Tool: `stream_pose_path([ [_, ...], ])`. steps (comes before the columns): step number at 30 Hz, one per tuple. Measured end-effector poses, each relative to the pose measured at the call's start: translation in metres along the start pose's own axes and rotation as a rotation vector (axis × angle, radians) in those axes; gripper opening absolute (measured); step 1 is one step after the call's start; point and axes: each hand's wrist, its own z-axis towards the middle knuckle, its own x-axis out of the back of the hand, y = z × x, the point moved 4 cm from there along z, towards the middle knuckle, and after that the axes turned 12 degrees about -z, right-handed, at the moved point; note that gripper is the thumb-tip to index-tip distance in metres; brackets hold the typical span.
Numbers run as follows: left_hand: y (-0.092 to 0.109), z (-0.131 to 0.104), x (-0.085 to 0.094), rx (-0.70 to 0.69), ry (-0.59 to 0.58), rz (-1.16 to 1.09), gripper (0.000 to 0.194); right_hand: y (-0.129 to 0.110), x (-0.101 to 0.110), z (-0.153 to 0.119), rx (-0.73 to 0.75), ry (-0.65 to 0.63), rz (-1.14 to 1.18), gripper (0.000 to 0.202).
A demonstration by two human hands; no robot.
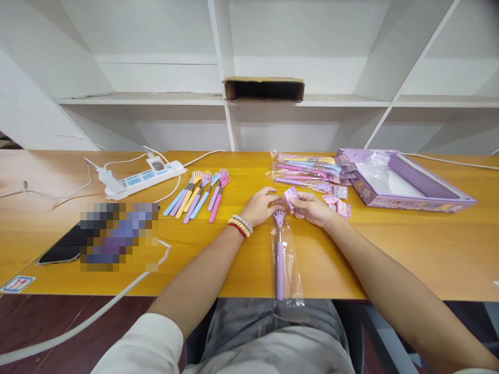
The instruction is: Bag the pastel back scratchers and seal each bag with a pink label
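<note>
A purple back scratcher [279, 265] with a hand-shaped head lies inside a clear plastic bag [292, 280] in front of me, its handle toward my body. My left hand [263, 208], with bracelets at the wrist, has its fingers curled at the bag's far end and seems to pinch the film there. Between the thumb and fingers of my right hand [312, 209] is a small pink and purple card [291, 198], held just above the scratcher's head. More such cards [343, 209] lie on the table beyond my right wrist.
Several unbagged back scratchers [200, 195] lie to the left, near a white power strip [146, 179]. Bagged scratchers [304, 169] are piled at the back, beside an open purple box [421, 202]. A dark phone [62, 249] and a white cable [128, 283] occupy the left side.
</note>
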Motion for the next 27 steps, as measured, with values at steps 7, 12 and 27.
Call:
stream_pose_path([
  [7, -0.005, 0.0, -0.001, -0.018, 0.037, 0.034, 0.027, 0.002, -0.001, 0.001, -0.039, 0.009, 0.128, 0.026],
  [12, -0.005, 0.0, 0.0, -0.044, 0.044, 0.007, 0.027, 0.004, -0.001, 0.002, -0.029, -0.007, 0.148, 0.024],
  [27, 0.0, 0.002, 0.01, 0.11, 0.251, -0.289, 0.022, -0.003, 0.006, 0.0, 0.066, 0.112, -0.293, 0.027],
])
